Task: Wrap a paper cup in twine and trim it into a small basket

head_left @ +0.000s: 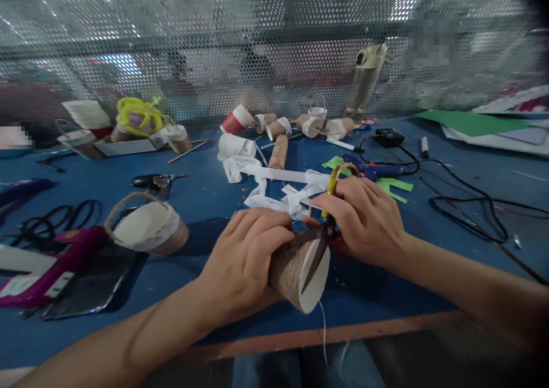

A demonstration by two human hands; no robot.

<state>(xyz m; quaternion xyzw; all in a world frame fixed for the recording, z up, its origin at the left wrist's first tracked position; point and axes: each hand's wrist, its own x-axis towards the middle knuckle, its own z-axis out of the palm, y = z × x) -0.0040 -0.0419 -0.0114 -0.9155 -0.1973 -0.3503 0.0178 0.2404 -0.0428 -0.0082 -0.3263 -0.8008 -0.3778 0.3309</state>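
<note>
My left hand (249, 256) is wrapped round a paper cup (289, 270) covered in brown twine, tilted so that its white open end faces right. In my right hand (369, 216) is a pair of scissors (330, 225) with yellow handles. The dark blades are spread at the cup's rim, one lying across its opening. A pale thread (324, 331) hangs below the cup past the table edge. To the left of my hands stands a twine-wrapped cup (171, 236) with white lace and a looped twine handle.
White lace strips (274, 196) lie beyond my hands. A magenta glue gun (64, 262) is at left, a blue glue gun (377, 169) at right with black cords. Wrapped cups, a twine spool (279, 151) and a bottle (366, 82) stand before the perforated metal screen (206, 62).
</note>
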